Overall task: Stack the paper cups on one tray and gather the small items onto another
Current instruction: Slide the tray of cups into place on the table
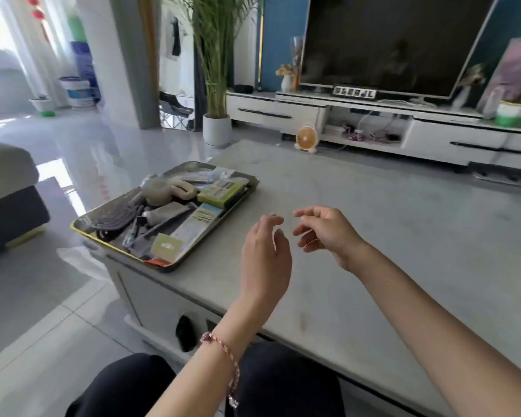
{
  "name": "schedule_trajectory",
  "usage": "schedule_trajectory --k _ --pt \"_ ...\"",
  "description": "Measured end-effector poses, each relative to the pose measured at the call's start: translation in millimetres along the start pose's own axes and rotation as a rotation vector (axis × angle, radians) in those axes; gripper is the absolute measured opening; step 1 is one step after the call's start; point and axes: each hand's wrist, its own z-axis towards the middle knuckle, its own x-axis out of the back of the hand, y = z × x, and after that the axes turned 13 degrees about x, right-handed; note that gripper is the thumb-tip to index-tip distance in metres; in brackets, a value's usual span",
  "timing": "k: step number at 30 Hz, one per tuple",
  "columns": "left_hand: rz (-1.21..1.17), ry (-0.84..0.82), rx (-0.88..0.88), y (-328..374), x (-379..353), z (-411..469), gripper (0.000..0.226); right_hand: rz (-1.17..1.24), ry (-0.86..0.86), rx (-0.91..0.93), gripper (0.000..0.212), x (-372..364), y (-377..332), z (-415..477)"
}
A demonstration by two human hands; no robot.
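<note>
Both my hands are up in the air over the table, and neither one has anything in it. My left hand (265, 254) is raised with the back of it toward me, fingers loosely curled and spread a little, nothing between them. My right hand (325, 233) sits just beside it, palm turned in toward the left, fingers bent and apart, also empty. The fingertips of the two hands come near each other but stay apart. A braided cord bracelet (223, 353) wraps my left wrist.

Under my hands is the bare pale top of the table (388, 236), grey-white and marbled. Out to the left, at the table's near left corner, lies the tray (254, 180), a metal one with a yellowish rim, well apart from both hands. The small items are piled in it: a green box (221, 192) at the far right side, a pale box (200, 222) with a blue end lying along the right side nearer me, a small yellowish packet (166, 246) at the near corner, a dark coiled cord (115, 218) at the left end, and a rounded beige thing (163, 191) toward the back that I can't make out clearly. No paper cups show anywhere.

Beyond the table stand a dark television (388, 43), a small orange fan (306, 139) on the floor, and a tall potted plant (217, 85).
</note>
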Motion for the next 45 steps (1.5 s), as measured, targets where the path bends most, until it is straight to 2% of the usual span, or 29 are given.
schedule_trajectory --k 4,8,12,14,16,18,20,22,25,28,35,45 --pt "0.019 -0.424 -0.051 65.2 -71.3 -48.2 0.027 -0.121 0.227 0.024 0.023 103.7 -8.1 -83.6" --pt "0.153 -0.807 -0.094 120.6 -127.5 -115.1 0.029 -0.239 0.391 -0.103 0.02 188.9 -4.1 -187.7" --pt "0.332 -1.043 -0.088 149.7 -181.8 -174.7 0.037 -0.299 0.477 -0.252 0.017 242.2 5.8 -284.4" --pt "0.401 -1.104 -0.058 152.6 -204.8 -190.6 0.04 -0.314 0.52 -0.334 0.017 259.9 10.7 -315.5" --pt "0.441 -1.084 -0.052 155.2 -224.7 -203.3 0.044 -0.382 0.637 -0.406 0.018 285.7 21.3 -339.4" --pt "0.448 -1.027 -0.061 154.6 -238.4 -205.8 0.044 -0.618 0.748 -0.471 0.02 312.9 40.6 -348.2" --pt "0.455 -0.994 -0.074 158.6 -247.1 -211.0 0.046 -0.995 0.746 -0.561 0.021 334.3 55.9 -351.5" --pt "0.46 -0.963 -0.105 163.5 -252.3 -215.2 0.046 -1.111 0.777 -0.551 0.023 350.6 67.5 -346.5" --pt "0.465 -0.907 -0.156 167.9 -256.8 -218.9 0.036 -0.878 0.84 -0.555 0.032 369.5 82.8 -329.3" --pt "0.473 -0.885 -0.139 166.4 -260.8 -218.7 0.026 -0.723 0.816 -0.567 0.032 375.0 95.5 -316.2" --pt "0.489 -0.783 -0.131 155.1 -258.6 -204.1 0.02 -0.701 0.8 -0.487 0.031 364.7 106.3 -300.8" --pt "0.637 -0.619 -0.187 115.3 -228.9 -137.6 0.025 -0.74 0.613 -0.322 0.034 315.2 111.6 -245.7"
